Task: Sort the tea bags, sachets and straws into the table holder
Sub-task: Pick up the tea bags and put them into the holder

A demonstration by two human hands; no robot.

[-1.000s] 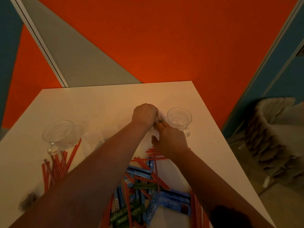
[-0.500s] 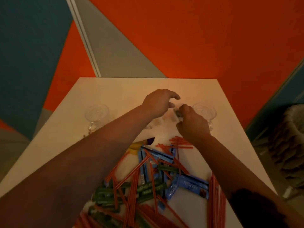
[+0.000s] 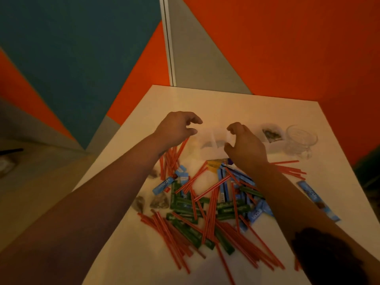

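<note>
While both hands hovered empty, left grip (image 3: 178, 128) and right grip (image 3: 244, 145) were held half-curled either side of pale holder (image 3: 211, 140) on bench (image 3: 236, 103); straws (image 3: 207, 214), sachets (image 3: 185, 204) were seen nearer, toward wearer.

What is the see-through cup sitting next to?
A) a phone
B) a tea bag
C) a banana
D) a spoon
B: the cup stands at the far right of the table, with a tea bag lying just left of it.
</note>
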